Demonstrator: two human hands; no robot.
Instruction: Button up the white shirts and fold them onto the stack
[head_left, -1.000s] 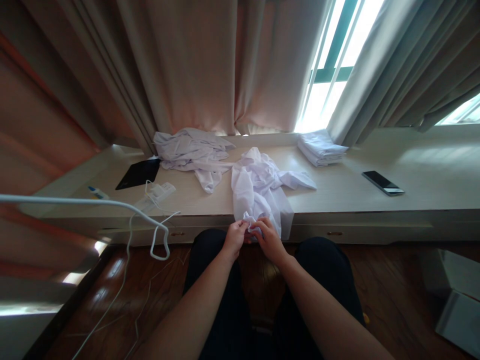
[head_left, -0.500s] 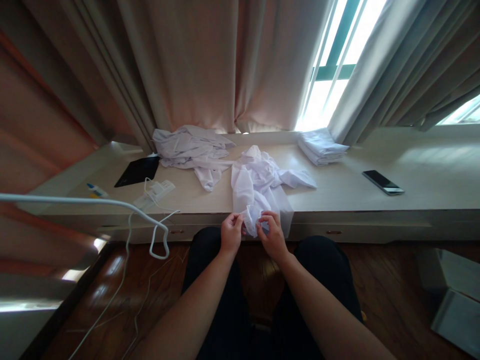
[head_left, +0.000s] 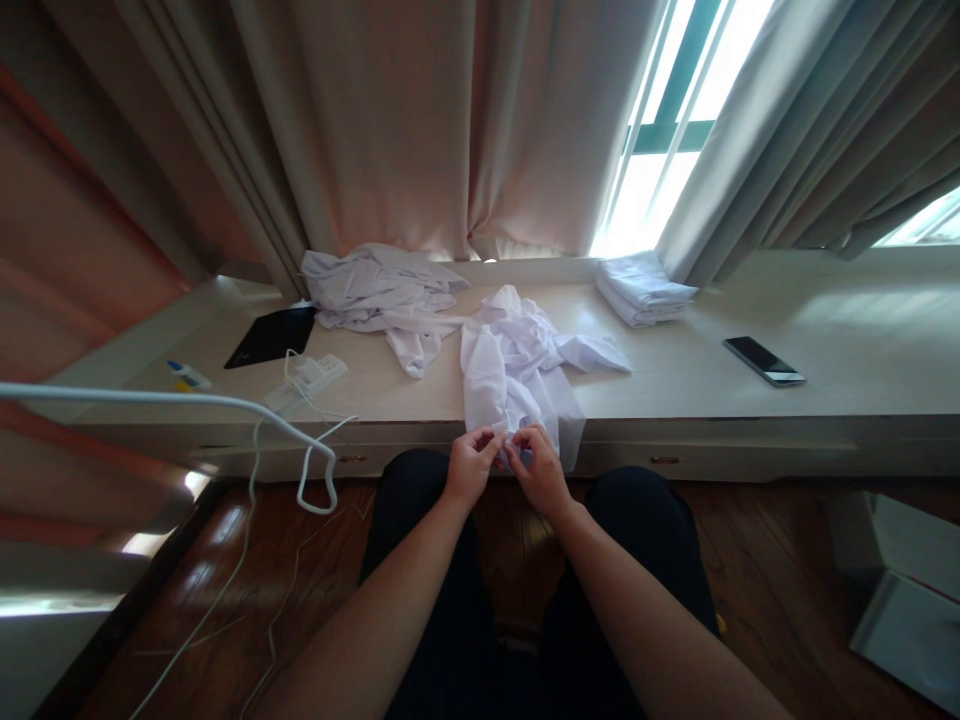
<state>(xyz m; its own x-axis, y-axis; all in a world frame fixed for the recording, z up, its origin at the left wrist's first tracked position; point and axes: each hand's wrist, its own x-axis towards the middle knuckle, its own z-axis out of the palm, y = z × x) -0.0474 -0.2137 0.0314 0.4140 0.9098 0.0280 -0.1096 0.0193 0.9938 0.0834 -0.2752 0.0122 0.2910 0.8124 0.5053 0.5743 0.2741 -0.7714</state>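
A crumpled white shirt [head_left: 517, 360] lies across the desk's front edge, its lower part hanging over toward my lap. My left hand [head_left: 471, 465] pinches the hanging fabric from the left. From the right, my right hand [head_left: 538, 468] pinches the same bit, thumb and fingertips together. The fingertips of both hands almost meet, and what lies right between them is too small to make out. Just to the left on the desk is a second rumpled white garment [head_left: 382, 290], its edge touching the shirt.
A folded white stack [head_left: 643, 288] sits at the back by the window, with a phone [head_left: 763, 360] to its right. On the left are a black flat pad [head_left: 271, 337], a power strip [head_left: 319, 375], a glue bottle [head_left: 189, 376] and a white bent rod [head_left: 187, 400]. Boxes [head_left: 907, 600] stand on the floor.
My hands have drawn closer together, the left moving right toward the right hand. The fabric between them is bunched more tightly. The view has shifted slightly.
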